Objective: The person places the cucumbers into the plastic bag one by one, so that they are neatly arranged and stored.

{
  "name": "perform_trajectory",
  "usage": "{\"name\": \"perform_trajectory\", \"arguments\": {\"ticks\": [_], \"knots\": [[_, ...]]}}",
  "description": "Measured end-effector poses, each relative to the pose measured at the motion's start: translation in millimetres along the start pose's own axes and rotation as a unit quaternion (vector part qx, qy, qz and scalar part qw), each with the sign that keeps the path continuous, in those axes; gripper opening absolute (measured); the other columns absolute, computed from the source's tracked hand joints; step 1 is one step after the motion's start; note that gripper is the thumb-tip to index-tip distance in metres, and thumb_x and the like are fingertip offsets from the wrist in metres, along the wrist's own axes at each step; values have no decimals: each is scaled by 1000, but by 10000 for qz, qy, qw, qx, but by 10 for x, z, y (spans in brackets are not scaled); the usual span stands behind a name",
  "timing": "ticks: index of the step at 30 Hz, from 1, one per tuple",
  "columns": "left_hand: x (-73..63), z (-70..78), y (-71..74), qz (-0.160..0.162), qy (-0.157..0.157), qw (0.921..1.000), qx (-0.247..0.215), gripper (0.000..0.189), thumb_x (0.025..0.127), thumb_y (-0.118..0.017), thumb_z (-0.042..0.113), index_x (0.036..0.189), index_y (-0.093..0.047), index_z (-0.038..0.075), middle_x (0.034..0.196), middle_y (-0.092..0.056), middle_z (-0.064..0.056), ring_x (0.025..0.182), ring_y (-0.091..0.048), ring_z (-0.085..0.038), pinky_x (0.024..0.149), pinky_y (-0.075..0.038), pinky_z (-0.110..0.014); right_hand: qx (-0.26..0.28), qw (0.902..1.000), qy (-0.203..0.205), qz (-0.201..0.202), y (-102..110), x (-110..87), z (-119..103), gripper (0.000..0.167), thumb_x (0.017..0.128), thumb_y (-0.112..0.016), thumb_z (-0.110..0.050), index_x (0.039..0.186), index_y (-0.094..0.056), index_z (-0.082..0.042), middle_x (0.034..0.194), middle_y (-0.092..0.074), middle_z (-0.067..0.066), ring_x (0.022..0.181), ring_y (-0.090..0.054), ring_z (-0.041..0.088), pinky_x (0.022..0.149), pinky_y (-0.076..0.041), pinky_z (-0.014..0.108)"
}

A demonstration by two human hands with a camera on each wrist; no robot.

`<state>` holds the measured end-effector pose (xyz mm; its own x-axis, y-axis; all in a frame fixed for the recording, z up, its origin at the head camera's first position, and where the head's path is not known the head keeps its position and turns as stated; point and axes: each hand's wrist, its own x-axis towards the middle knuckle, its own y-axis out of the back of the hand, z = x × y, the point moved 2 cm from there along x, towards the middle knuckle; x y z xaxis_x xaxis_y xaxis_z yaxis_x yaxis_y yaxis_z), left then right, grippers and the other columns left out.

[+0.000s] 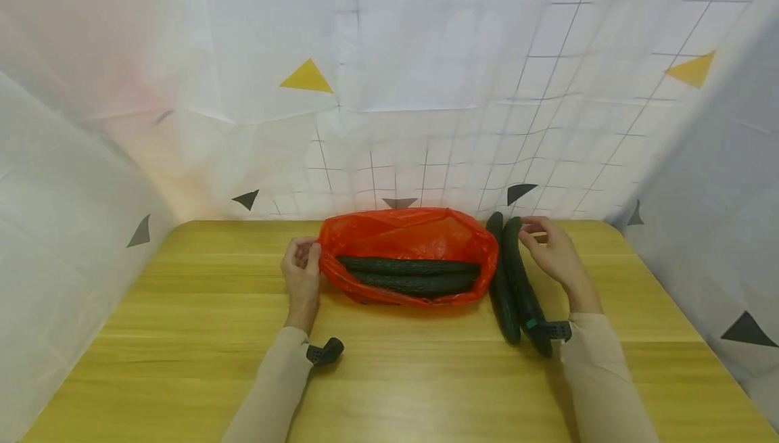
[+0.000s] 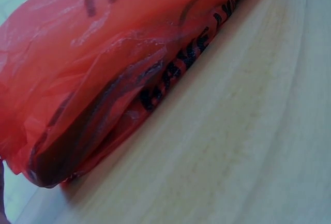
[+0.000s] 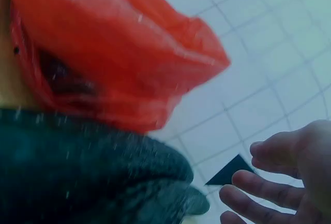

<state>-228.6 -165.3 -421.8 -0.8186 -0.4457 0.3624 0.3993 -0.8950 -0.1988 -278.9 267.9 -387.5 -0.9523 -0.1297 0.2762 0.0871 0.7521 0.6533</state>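
The left hand [image 1: 301, 264] is reaching to the left end of a red plastic bag [image 1: 404, 233], and its thumb and fingers seem to be pinching the rim there, though the left wrist view is showing only a sliver of the hand. The bag is lying on the wooden table [image 1: 426, 382] with its mouth gaping, and its outer wall is bearing black lettering. Inside, a far cucumber [image 1: 414, 267] and a near cucumber [image 1: 420, 285] are resting side by side, running left to right.

Just right of the bag, two more cucumbers are lying on the table, running from near to far with their far ends leaning left: an inner cucumber [image 1: 504, 294] beside the bag and an outer cucumber [image 1: 526, 287] next to it. The right hand [image 1: 550, 250] is hovering by the far end of this outer one, its thumb and fingers standing apart and grasping nothing.

Pale sleeves [image 1: 602, 362] are covering both forearms, and a black wrist camera [image 1: 328, 352] is sitting on the left one. Beyond the table's far edge, a white sheet [image 1: 402, 57] is hanging, showing grid lines and yellow and black triangles.
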Motion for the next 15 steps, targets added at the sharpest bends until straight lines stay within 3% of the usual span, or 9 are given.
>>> {"name": "perform_trajectory", "arguments": {"ticks": [4,11,15], "knots": [[2,-6,3,-23,18,10000,9,19,90,-59,4,102,-58,-11,84,-61,-5,72,-58,-7,67,-49,-17,93,9992,-362,-157,9,-19,122,41,97,-49,-20,133,-45,2,119,-53,30,106,-54,49,86,-46,55],[55,-199,35,26,-33,10000,-15,19,90,-60,5,102,-59,-9,83,-61,0,71,-57,-7,65,-49,-17,169,9968,-668,-394,13,-40,258,46,99,-46,-24,135,-41,4,122,-52,32,104,-57,46,72,-47,22],[69,-272,41,109,-59,9999,29,19,90,-62,9,102,-60,-6,82,-61,3,69,-57,-8,64,-48,-17,266,9939,-889,-596,6,-63,298,50,99,-44,-27,137,-38,5,125,-50,33,107,-56,46,69,-46,17]]}}
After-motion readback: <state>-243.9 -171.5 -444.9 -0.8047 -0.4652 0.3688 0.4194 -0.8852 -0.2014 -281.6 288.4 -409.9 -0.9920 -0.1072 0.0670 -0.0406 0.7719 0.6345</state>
